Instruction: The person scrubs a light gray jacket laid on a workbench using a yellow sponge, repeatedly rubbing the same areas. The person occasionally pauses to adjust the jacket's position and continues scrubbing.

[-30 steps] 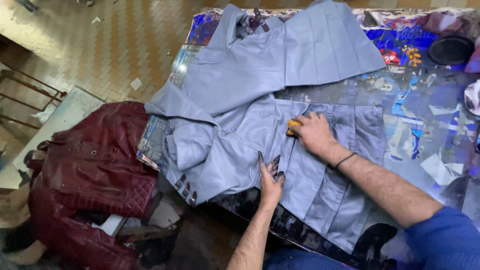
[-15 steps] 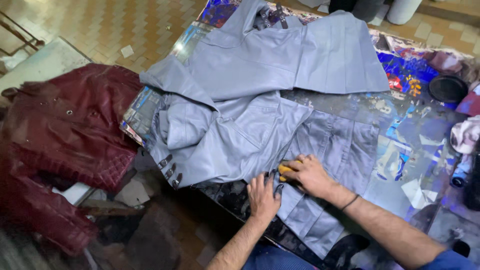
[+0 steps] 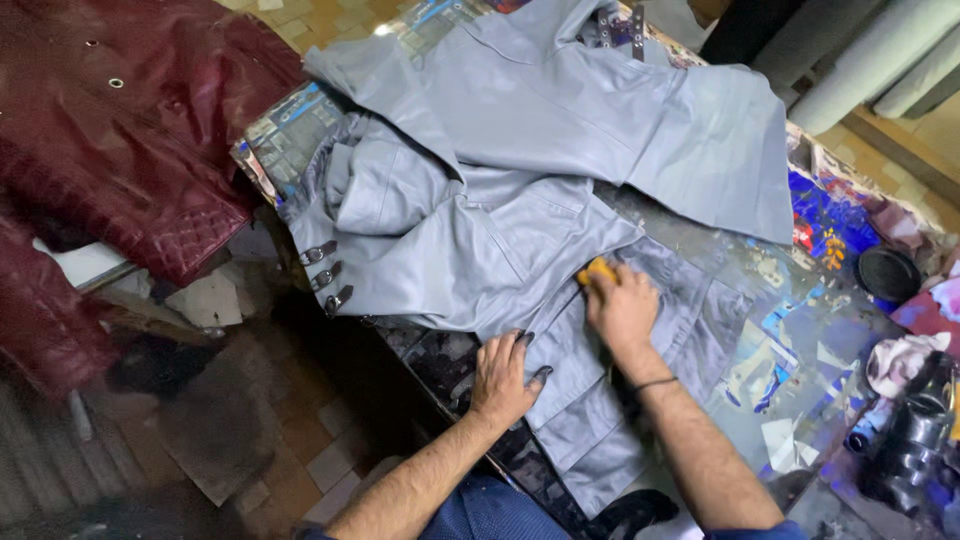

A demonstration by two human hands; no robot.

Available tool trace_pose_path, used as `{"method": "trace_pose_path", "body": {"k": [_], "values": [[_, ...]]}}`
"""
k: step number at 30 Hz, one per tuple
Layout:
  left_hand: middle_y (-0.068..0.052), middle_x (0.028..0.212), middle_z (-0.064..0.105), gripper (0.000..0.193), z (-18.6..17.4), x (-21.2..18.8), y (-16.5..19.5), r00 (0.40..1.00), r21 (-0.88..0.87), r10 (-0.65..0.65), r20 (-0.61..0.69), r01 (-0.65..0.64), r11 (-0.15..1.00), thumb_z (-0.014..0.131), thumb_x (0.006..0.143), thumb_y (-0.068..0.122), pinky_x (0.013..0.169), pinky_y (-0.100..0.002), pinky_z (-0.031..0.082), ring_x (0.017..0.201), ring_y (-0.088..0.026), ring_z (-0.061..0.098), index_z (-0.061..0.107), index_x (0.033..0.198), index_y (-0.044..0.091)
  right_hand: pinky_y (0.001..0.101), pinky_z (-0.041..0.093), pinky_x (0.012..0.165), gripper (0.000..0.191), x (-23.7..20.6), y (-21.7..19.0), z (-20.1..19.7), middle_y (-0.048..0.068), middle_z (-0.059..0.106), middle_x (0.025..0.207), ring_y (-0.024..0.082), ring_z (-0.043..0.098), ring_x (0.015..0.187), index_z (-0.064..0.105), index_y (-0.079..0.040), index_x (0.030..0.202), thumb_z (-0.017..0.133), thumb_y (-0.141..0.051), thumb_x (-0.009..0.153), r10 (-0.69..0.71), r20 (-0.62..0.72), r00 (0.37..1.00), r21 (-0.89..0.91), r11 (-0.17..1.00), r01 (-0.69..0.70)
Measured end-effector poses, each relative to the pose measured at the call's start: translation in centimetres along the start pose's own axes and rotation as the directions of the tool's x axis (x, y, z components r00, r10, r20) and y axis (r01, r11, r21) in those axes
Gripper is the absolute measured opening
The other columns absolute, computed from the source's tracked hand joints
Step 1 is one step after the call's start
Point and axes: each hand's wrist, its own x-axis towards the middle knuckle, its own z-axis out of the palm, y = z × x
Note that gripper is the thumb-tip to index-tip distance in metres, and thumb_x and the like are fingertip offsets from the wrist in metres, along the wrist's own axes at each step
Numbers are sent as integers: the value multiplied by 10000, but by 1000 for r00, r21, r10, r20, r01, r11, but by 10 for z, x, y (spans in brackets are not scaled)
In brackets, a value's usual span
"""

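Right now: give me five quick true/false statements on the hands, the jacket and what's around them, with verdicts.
1. The right hand presses a small yellow-orange pad onto the grey jacket. True.
2. The left hand is lifted clear of the jacket. False: it lies flat on the jacket's lower edge.
3. A dark red jacket lies to the left of the table. True.
4. The grey jacket's cuff has three metal buckles. True.
5. The round black lid sits on the grey jacket. False: it sits apart, on the table at the right.
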Motion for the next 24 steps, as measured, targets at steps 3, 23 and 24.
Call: {"method": "trace_pose_path", "body": {"k": [3,23,24], "values": [[-187,1332,530,670,-3,3,1,999,-4,-22,31,22,1000,837,750,297,1014,-502,388,1195,-373,486,571,1260,-47,448,482,770,409,8,9,-5,58,696,1207,311,606,973,780,-178,1059,754,-189,651,-356,80,931,107,932,347],[-229,1386,496,525,-8,-11,8,985,58,130,115,-138,989,795,765,302,1080,-543,336,1292,-398,437,670,1215,62,455,473,867,313,-9,59,-28,60,687,1226,309,597,1056,775,-188,1066,743,-238,758,-314,126,941,118,946,300],[-247,1397,482,575,-8,-12,9,983,42,118,143,-125,991,805,748,326,1101,-555,320,1317,-414,420,651,1221,38,457,457,848,369,-13,58,-32,49,700,1221,302,590,1041,794,-203,1057,735,-216,693,-324,183,928,50,946,321]]}}
